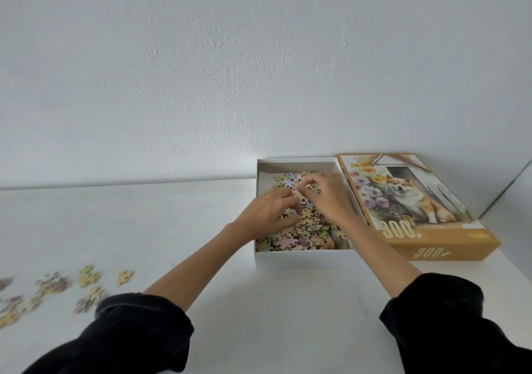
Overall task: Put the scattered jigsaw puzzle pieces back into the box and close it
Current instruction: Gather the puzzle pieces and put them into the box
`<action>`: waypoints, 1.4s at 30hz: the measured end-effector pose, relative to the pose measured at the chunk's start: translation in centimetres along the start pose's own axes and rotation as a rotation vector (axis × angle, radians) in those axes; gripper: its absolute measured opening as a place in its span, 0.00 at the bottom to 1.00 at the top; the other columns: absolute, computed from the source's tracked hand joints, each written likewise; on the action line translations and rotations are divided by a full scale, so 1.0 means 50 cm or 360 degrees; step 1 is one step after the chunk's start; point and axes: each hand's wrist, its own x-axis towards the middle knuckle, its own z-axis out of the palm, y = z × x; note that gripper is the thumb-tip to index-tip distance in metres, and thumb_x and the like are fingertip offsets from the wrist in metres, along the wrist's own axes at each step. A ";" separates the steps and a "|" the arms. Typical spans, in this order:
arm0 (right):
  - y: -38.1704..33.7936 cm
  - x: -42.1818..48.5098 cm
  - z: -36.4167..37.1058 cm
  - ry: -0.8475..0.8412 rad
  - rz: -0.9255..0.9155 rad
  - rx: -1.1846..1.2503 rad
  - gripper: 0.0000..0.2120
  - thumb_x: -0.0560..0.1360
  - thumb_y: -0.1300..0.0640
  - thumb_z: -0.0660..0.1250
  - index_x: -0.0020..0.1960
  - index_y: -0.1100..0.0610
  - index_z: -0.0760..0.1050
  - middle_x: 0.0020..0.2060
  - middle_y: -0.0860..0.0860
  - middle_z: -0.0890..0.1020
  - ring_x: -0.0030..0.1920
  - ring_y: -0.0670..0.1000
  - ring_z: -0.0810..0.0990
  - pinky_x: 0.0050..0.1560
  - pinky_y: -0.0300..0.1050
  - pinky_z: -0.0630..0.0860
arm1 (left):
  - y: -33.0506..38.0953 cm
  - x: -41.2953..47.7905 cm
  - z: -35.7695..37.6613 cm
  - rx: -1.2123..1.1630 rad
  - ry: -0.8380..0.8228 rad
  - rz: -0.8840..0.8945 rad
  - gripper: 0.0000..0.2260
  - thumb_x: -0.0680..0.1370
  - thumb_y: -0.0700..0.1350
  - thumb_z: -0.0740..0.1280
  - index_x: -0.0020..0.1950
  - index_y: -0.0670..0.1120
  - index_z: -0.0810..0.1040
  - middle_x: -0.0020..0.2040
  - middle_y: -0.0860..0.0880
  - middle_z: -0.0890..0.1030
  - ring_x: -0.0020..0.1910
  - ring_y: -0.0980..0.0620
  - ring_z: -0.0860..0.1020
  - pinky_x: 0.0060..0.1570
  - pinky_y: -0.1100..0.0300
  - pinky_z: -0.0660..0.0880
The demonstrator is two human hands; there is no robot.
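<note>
Box base (299, 257) open on table (172, 230), lid (417, 201) just beside it to the right. Heap of jigsaw pieces (299, 232) inside. Left hand (267, 211) and right hand (331, 198) both over the heap, fingers curled down into it; cannot tell for either grip whether it is grasping pieces or has released them. Loose pieces (87, 277) lie at far left, well apart from the box.

Risks:
- pieces cling to fingers and come out on withdrawal
- uneven heap stops the lid seating
- left sleeve (138, 330) sweeps loose pieces off the near edge
</note>
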 end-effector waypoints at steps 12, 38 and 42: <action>0.013 -0.003 0.009 -0.0202 0.0181 -0.0265 0.12 0.78 0.50 0.56 0.56 0.53 0.72 0.58 0.56 0.69 0.64 0.58 0.63 0.62 0.52 0.60 | 0.005 -0.008 -0.004 -0.0127 -0.0125 -0.0153 0.10 0.79 0.45 0.60 0.53 0.43 0.78 0.51 0.45 0.76 0.47 0.48 0.75 0.42 0.56 0.71; -0.278 -0.049 0.064 -0.0062 -0.0287 0.0154 0.06 0.73 0.58 0.66 0.49 0.54 0.79 0.48 0.54 0.79 0.54 0.54 0.73 0.53 0.44 0.66 | -0.069 -0.262 -0.213 -0.0329 0.0086 -0.0028 0.08 0.79 0.43 0.60 0.53 0.45 0.77 0.49 0.49 0.80 0.46 0.54 0.79 0.50 0.55 0.76; -0.369 -0.078 0.137 -0.0126 -0.0307 0.0217 0.06 0.73 0.58 0.66 0.48 0.52 0.78 0.46 0.53 0.80 0.52 0.54 0.74 0.50 0.42 0.67 | -0.125 -0.365 -0.261 -0.0249 0.0072 -0.0056 0.07 0.79 0.43 0.60 0.53 0.46 0.77 0.48 0.50 0.80 0.46 0.56 0.78 0.49 0.56 0.76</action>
